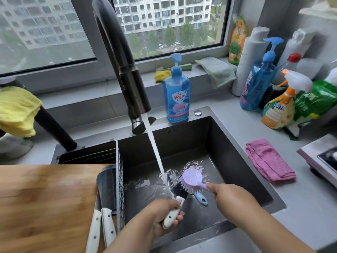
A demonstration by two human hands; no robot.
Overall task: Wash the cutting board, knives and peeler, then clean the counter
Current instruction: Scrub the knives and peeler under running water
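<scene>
Soft overcast daylight is admitted through the wide dark-framed window [164,24] far beyond the hands; shadows are faint. Edges are bowed by wide-angle distortion; slight motion blur is seen throughout.

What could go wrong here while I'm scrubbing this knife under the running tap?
The left hand grips a wet white knife handle; it may slip. The purple brush in the right hand works right at the blade, close to those fingers. Water striking the blade could splash onto the counter.

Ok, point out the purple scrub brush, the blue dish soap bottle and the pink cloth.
purple scrub brush [193,178], head view, back of its round head.
blue dish soap bottle [176,99], head view, front label.
pink cloth [268,159], head view, middle of the folded top.
</scene>
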